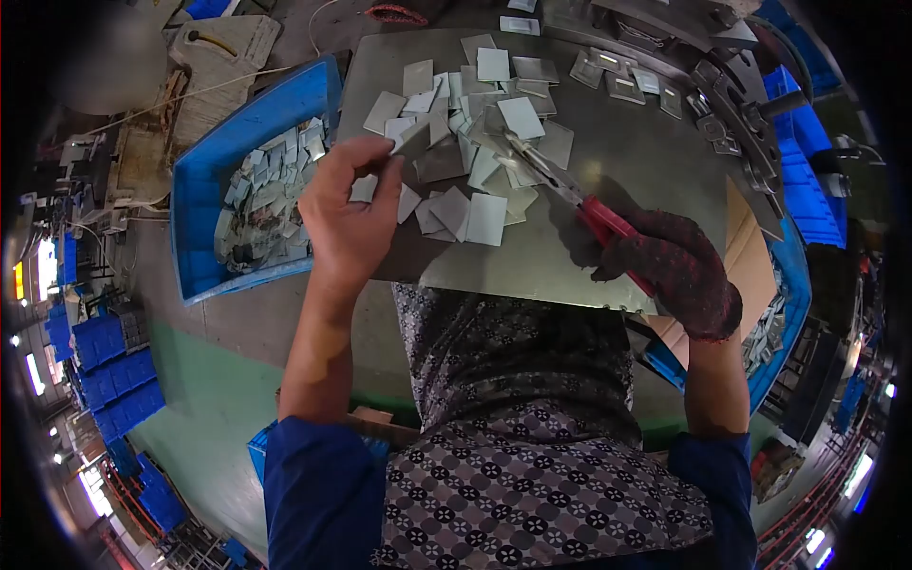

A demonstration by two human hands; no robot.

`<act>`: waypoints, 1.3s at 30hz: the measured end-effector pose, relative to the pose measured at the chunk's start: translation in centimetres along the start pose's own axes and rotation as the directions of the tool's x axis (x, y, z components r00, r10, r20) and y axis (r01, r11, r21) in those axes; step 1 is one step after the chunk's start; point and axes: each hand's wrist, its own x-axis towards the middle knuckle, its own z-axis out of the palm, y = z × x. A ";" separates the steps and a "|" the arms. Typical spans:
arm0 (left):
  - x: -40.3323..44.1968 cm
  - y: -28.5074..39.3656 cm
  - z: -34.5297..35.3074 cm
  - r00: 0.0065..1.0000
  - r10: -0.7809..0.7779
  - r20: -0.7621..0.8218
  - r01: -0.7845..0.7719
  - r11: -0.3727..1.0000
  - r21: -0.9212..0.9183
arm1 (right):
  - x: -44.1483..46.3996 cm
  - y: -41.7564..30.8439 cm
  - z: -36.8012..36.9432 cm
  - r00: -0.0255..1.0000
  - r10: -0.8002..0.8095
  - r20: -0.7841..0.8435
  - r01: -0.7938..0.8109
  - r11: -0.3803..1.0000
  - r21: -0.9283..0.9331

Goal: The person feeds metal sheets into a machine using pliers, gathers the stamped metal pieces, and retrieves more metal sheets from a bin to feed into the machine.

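My left hand (353,204) is bare, with thumb and forefinger curled into a pinch. At its fingertips a thin grey metal plate (414,141) stands tilted at the left side of the pile. My right hand (670,271) wears a dark, worn glove and is closed around the red handles of a pair of pliers (600,218). The pliers' jaws point up and left over the loose square metal plates (486,218); whether they grip one I cannot tell. These plates overlap in a heap on the metal table (560,271).
On the left stands a blue bin (190,228) full of metal pieces. Another blue bin (793,285) with pieces and a cardboard sheet (746,261) are at the right. Several plates (625,87) lie beside machine parts (750,123) at the back right.
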 end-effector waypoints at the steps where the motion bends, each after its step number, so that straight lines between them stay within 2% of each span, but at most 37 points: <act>1: 0.0 0.6 0.0 1.000 0.000 0.003 0.000 1.000 -0.002 | -0.1 0.1 0.3 0.999 -0.049 0.019 0.049 0.999 -0.003; 3: 0.4 2.2 0.1 0.945 0.319 0.077 -0.326 0.937 0.124 | 0.1 -0.6 0.5 0.994 -0.100 0.035 0.101 0.995 -0.007; 4: 0.3 2.6 0.5 0.921 0.382 0.076 -0.388 0.916 0.099 | 0.2 -2.0 0.5 0.996 -0.001 0.094 0.015 0.989 -0.146; 6: 0.3 2.7 0.8 0.888 0.441 0.132 -0.452 0.889 0.069 | 0.4 -2.3 1.1 0.985 0.104 0.136 -0.062 0.956 -0.285; 7: 0.3 2.7 0.8 0.849 0.496 0.185 -0.510 0.859 0.039 | 0.3 -1.6 1.6 0.980 0.196 0.031 -0.192 0.976 -0.104; 9: 0.3 2.2 0.9 0.822 0.531 0.207 -0.547 0.837 0.022 | 0.4 -1.7 1.8 0.952 0.303 -0.054 -0.297 0.951 0.091; 12: 0.4 1.7 0.7 0.784 0.571 0.245 -0.586 0.810 -0.014 | 0.8 -3.1 1.8 0.960 0.268 0.086 -0.277 0.955 0.111; 14: 0.5 2.4 0.8 0.842 0.501 0.199 -0.520 0.852 0.054 | 0.7 -3.3 2.5 0.912 0.409 -0.042 -0.406 0.912 0.058; 15: 0.6 2.5 0.8 0.879 0.458 0.137 -0.470 0.879 0.076 | 0.6 -3.4 2.2 0.913 0.399 -0.087 -0.396 0.917 0.041; 17: 0.9 1.8 0.4 0.949 0.308 0.063 -0.314 0.933 0.177 | 0.4 -3.8 1.1 0.931 0.315 -0.187 -0.274 0.938 0.214; 18: 0.9 1.1 0.2 0.980 0.195 0.040 -0.199 0.965 0.173 | 0.5 -5.1 -0.4 0.909 0.347 -0.230 -0.326 0.937 0.127; 19: 0.8 -0.1 0.0 0.997 0.077 0.022 -0.079 0.982 0.173 | 0.5 -5.3 -1.7 0.953 -0.018 -0.302 -0.111 0.908 -0.404; 20: 0.4 -1.9 0.0 1.000 -0.026 0.011 0.025 0.998 0.066 | 0.8 -5.8 -3.0 0.950 -0.193 -0.244 -0.008 0.769 -0.639; 21: 0.2 -2.9 0.0 1.000 -0.014 0.013 0.013 0.998 0.055 | 1.1 -6.2 -4.3 0.915 -0.362 -0.178 0.059 0.557 -0.829; 22: 0.0 -3.7 -0.1 0.987 -0.157 -0.033 0.152 0.980 -0.126 | 1.7 -7.4 -5.7 0.926 -0.242 -0.290 0.009 0.782 -0.623; 23: -0.1 -4.4 -0.1 0.952 -0.304 -0.046 0.277 0.912 -0.303 | 2.3 -8.4 -7.0 0.928 -0.093 -0.361 -0.044 0.935 -0.353; 25: -0.2 -5.0 -0.3 0.952 -0.302 -0.056 0.260 0.889 -0.378 | 3.7 -8.4 -9.5 0.917 0.070 -0.393 -0.093 0.995 -0.041; 26: -0.3 -5.0 -0.3 0.951 -0.303 -0.058 0.256 0.882 -0.396 | 4.7 -7.4 -10.4 0.892 -0.208 -0.401 0.077 0.945 -0.319; 28: -0.3 -4.9 -0.1 0.950 -0.307 -0.054 0.257 0.871 -0.419 | 4.9 -6.7 -11.1 0.821 -0.463 -0.334 0.211 0.790 -0.575; 31: -0.3 -4.8 -0.1 0.948 -0.309 -0.071 0.255 0.876 -0.409 | 4.2 -7.7 -10.8 0.874 -0.334 -0.354 0.082 0.818 -0.569; 32: -0.3 -4.9 -0.1 0.954 -0.293 -0.065 0.245 0.886 -0.393 | 2.6 -8.1 -9.9 0.891 -0.185 -0.414 0.024 0.931 -0.364; 33: -0.3 -4.9 -0.2 0.960 -0.275 -0.058 0.234 0.897 -0.376 | 2.2 -8.1 -10.0 0.911 -0.302 -0.281 0.114 0.838 -0.533; 35: -0.1 -4.3 -0.2 0.948 -0.314 -0.046 0.273 0.880 -0.388 | 2.1 -8.7 -9.1 0.861 -0.509 0.012 0.334 0.547 -0.768; 36: -0.1 -4.1 -0.2 0.940 -0.341 -0.013 0.309 0.866 -0.394 | 2.6 -8.9 -8.7 0.890 -0.418 -0.179 0.163 0.661 -0.733; 37: 0.0 -4.1 -0.1 0.942 -0.335 0.005 0.310 0.868 -0.388 | 3.8 -10.1 -7.0 0.878 -0.307 -0.367 -0.010 0.754 -0.657; 39: 0.2 -4.1 0.0 0.950 -0.311 -0.019 0.280 0.877 -0.392 | 6.0 -12.7 -4.3 0.740 -0.043 -0.671 -0.313 0.861 -0.400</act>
